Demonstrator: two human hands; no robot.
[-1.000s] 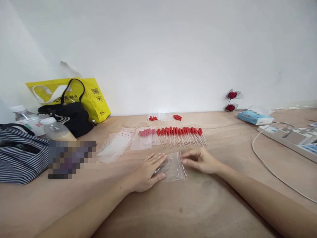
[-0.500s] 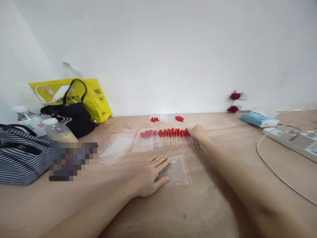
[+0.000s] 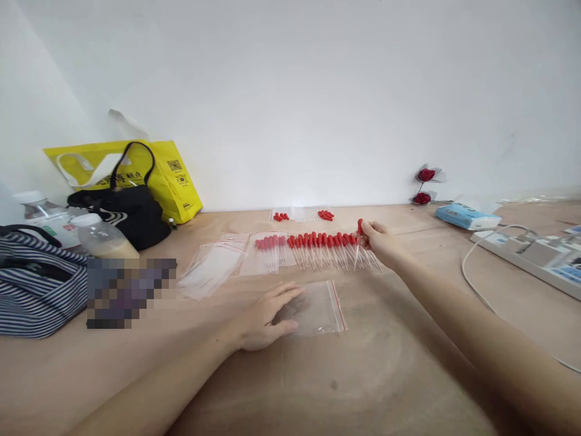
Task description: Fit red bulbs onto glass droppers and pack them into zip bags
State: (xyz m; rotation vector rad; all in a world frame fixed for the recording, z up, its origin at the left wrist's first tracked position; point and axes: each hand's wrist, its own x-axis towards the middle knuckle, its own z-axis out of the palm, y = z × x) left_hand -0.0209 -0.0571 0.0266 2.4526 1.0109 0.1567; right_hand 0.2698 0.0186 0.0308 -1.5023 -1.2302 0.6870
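My right hand point(image 3: 382, 243) pinches a glass dropper point(image 3: 361, 227) by its red rubber bulb, its clear tube pointing down. This dropper is at the right end of a row of red-bulbed droppers point(image 3: 320, 241) lying side by side on the wooden table. My left hand point(image 3: 269, 319) lies with fingers spread over the left part of a clear zip bag point(image 3: 320, 309), whose red-lined seal edge points right. To the left of the row, several droppers point(image 3: 271, 243) lie under or inside another clear bag; I cannot tell which.
A fan of clear zip bags point(image 3: 211, 269) lies left of the droppers. Two small groups of red bulbs point(image 3: 325, 215) sit by the wall. At left stand a yellow bag point(image 3: 177, 203), a black bag point(image 3: 140, 221) and a bottle point(image 3: 102, 236). At right are tissues point(image 3: 465, 215) and a power strip point(image 3: 526, 263).
My right hand has lifted slightly and moved right, now with a dropper's bulb showing in its pinch. My left hand has slid a little left on the bag. The view has shifted slightly.
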